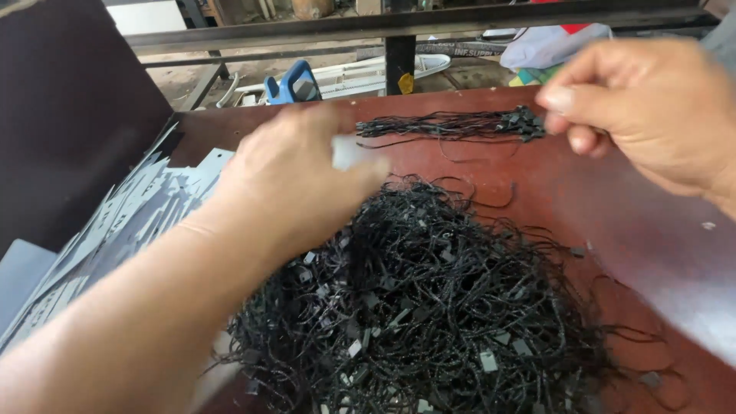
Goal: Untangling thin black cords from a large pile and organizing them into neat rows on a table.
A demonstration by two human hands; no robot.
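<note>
Head view: reddish-brown wooden table [613, 199] under a dark metal rail [414, 23]. Left hand [295, 180] pinches a blurred pale tag [349, 151] above the tangled black string heap [429, 307]; right hand [652, 107], fingers closed, touches the black string bundle [460, 124].

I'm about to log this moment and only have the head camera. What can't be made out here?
- Left hand: motion-blurred; its fingertips and the pale piece there stay unclear.
- Right hand: cut off by the right edge; its grip on the black string bundle can't be confirmed.
- Pile of black strings: cut off at the bottom edge, partly behind the left forearm.
- Grey tags: print too small.
</note>
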